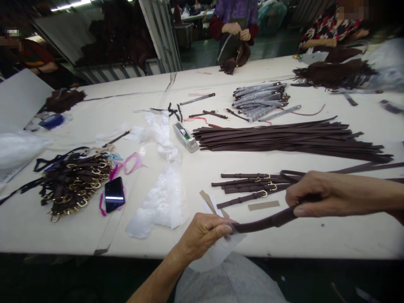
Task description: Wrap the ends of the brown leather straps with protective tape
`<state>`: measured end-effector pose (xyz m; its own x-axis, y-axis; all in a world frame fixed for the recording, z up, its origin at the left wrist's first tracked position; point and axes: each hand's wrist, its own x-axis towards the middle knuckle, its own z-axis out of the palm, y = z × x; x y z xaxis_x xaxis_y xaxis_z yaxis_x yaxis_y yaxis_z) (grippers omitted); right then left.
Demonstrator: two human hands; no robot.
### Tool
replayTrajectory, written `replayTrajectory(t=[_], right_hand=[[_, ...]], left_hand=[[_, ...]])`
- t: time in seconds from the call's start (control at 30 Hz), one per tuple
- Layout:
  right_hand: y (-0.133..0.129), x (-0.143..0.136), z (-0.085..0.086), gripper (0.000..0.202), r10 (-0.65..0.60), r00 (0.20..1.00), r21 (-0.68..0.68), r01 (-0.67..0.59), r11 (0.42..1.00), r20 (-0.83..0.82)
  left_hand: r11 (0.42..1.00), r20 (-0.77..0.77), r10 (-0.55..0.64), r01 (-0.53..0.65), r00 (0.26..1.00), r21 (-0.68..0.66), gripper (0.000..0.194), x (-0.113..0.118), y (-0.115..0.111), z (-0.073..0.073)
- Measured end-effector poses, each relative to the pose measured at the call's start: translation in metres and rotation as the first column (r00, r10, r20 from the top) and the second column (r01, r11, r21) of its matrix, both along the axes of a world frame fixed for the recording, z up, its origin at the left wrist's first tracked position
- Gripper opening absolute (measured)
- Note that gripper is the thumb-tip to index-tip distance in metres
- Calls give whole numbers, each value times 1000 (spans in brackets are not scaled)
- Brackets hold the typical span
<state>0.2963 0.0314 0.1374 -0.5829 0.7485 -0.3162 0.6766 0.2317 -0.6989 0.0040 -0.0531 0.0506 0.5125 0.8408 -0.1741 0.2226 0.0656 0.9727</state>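
A dark brown leather strap (261, 225) is stretched between my two hands above the table's front edge. My left hand (205, 233) pinches its left end, and a thin translucent white sheet (214, 254) hangs below those fingers. Further along the strap, my right hand (307, 195) is closed around it, hiding part of it. Just beyond lie several buckled straps (244, 187) with gold buckles. Paper strips, one of them tan (264, 205), lie near my hands. A long bundle of brown straps (284, 139) stretches across the table behind them.
On the left are a pile of buckled straps (74, 183), a phone (114, 194) and crumpled white wrapping (158, 202). A grey tape dispenser (185, 136) stands mid-table. Plastic-wrapped straps (260, 101) lie farther back. Across the table, a person in purple (235, 25) handles a brown fringed item.
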Motion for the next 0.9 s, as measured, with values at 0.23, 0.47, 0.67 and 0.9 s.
replayTrajectory(t=[0.23,0.47,0.67,0.9], right_hand=[[6,-13,-16,23,343,938,-376,-304,876,41],[0,-26,-43,21,312,949,-444,-294,846,-35],[-1,-33,-45,23,334,942,-465,-310,829,-31],[3,-47,-53,22,428,903,-347,-416,841,-44]], left_hand=[[995,-96,-94,92,991,-31,36,14,-4,-5],[999,-188,-25,30,982,24,37,27,-8,-15],[995,-205,-52,69,977,78,38,31,-8,-17],[990,-268,-29,65,963,125,42,44,2,-11]])
